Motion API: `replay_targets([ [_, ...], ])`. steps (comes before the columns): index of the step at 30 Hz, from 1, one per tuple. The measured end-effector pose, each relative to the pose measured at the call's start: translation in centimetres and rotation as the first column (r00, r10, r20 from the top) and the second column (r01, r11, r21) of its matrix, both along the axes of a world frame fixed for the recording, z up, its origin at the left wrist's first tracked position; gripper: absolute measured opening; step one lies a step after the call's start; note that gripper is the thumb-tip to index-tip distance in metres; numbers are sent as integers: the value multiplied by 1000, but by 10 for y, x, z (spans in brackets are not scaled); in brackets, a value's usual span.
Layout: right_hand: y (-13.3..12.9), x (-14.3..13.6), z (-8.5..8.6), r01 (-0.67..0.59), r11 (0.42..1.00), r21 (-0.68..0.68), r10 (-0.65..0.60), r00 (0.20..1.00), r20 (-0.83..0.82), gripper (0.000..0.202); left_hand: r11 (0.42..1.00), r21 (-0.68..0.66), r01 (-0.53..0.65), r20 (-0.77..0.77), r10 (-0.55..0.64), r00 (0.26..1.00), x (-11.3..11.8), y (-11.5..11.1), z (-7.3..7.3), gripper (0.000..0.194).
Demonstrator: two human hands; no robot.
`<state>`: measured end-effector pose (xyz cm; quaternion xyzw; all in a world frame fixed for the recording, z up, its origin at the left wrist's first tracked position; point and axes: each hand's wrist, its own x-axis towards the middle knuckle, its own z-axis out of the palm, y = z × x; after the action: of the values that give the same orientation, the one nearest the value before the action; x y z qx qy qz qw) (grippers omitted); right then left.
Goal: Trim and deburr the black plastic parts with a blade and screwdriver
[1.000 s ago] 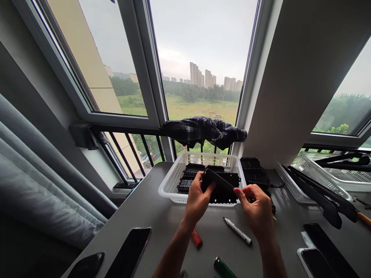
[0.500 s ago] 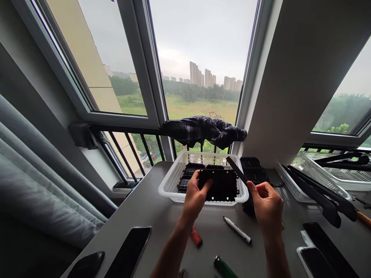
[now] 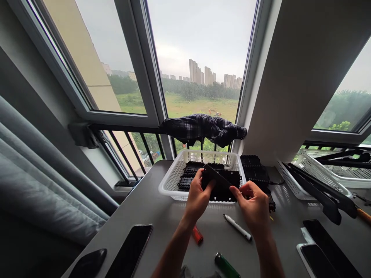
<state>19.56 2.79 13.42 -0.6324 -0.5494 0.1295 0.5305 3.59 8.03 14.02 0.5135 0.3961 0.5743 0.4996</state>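
My left hand [image 3: 197, 197] grips the left edge of a black plastic panel [image 3: 234, 178], thumb on its near face. The panel has toothed edges and small holes and is held over the front of a white basket [image 3: 165, 189]. Pinched in my right hand [image 3: 254, 206] is a flat dark strip [image 3: 219, 179], which lies slantwise across the panel's face, its far end close to my left fingers. Whether the strip is a file or a blade I cannot make out. More black toothed parts [image 3: 185, 175] lie inside the basket.
Black parts [image 3: 254, 170] are stacked right of the basket. A white marker [image 3: 237, 227], a red lighter [image 3: 197, 234] and a green lighter [image 3: 226, 265] lie in front. Phones [image 3: 129, 251] rest on both sides. Further right, a basket [image 3: 301, 193] has long black tools across it.
My right hand has moved left and inward, bringing the strip from the panel's upper right corner across its face. My left hand still holds the panel, shifted slightly right.
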Motion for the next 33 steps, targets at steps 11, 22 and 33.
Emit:
replay_targets([
  [11, -2, 12, 1, 132, 991, 30, -130, 990, -51, 47, 996, -36, -78, 31, 79, 996, -9, 5, 1, 37],
  [22, -2, 18, 1, 219, 975, 27, -219, 976, -11, 48, 991, 25, -133, -19, 134, 991, -8, 2, 3, 31],
  [33, 0, 13, 0, 155, 988, 15, -154, 985, -74, 50, 997, 5, -82, 17, 82, 996, -6, -2, 7, 31],
])
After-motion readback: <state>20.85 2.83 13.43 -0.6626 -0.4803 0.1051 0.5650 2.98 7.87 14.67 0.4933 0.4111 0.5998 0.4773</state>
